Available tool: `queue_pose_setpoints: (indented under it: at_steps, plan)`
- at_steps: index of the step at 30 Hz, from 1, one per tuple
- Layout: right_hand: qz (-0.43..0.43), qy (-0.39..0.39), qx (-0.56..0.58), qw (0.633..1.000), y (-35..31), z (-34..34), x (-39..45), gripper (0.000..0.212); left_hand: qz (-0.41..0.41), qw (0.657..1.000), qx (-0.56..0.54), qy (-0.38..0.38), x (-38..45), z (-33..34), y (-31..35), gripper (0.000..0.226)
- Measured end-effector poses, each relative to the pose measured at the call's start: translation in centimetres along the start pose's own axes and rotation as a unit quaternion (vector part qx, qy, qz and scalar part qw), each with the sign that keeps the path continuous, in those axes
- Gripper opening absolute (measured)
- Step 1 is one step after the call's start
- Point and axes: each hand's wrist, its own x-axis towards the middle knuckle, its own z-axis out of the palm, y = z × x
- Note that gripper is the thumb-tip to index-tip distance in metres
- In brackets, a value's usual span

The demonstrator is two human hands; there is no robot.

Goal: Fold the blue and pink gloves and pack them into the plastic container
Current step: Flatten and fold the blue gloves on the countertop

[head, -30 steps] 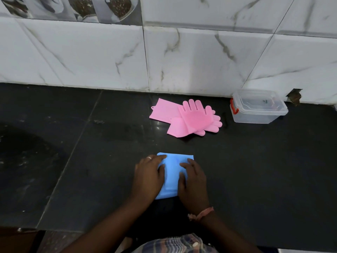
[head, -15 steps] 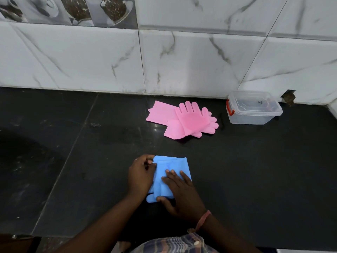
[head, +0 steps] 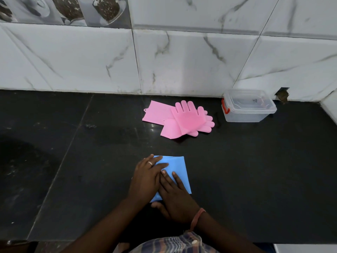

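Note:
The folded blue gloves (head: 179, 168) lie flat on the black counter (head: 255, 170) near its front middle. My left hand (head: 146, 177) lies flat on their left part, fingers straight and a ring on one finger. My right hand (head: 175, 196) presses on their lower middle with straight fingers, its thumb at the near edge. Two pink gloves (head: 184, 118) lie crossed and unfolded farther back. The clear plastic container (head: 248, 108) with a red latch and its lid on stands at the back right by the wall.
A white marbled tile wall (head: 182, 61) runs along the back of the counter. A dark round patch (head: 23, 172) shows at the counter's left. The counter's front edge runs just below my forearms.
Both hands moved from working the blue gloves' left edge to lying flat on top. The blue bundle now looks flatter and squarer. The view has tilted a little.

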Motion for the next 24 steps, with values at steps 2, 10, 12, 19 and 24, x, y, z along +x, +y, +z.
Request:
queue_pose_setpoints:
  at_steps: [2, 10, 12, 19, 24]
  plan:
    - [0.01, 0.079, 0.125, 0.989, 0.2, -0.5, -0.5, 0.052, -0.015, 1.0, -0.027, 0.008, 0.3, -0.1, -0.1, 0.038]
    - [0.375, 0.153, 0.241, 0.882, 1.5, -2.2, -0.1, 0.059, -0.14, 0.981, 0.048, -0.126, 3.5, -2.4, 0.4, 0.077]
    - [0.391, 0.109, 0.289, 0.867, 2.3, -2.9, 0.7, 0.062, -0.14, 0.97, 0.034, -0.194, 5.0, -3.7, 0.2, 0.078]
    - [0.3, 0.017, 0.449, 0.842, 4.1, -6.0, 0.6, 0.035, -0.099, 0.927, -0.086, -0.351, 6.4, -7.2, -1.4, 0.045]
    - [0.182, 0.055, 0.389, 0.902, 5.6, -11.2, -0.7, 0.023, -0.068, 0.928, -0.203, -0.303, 6.3, -8.4, -0.3, 0.034]
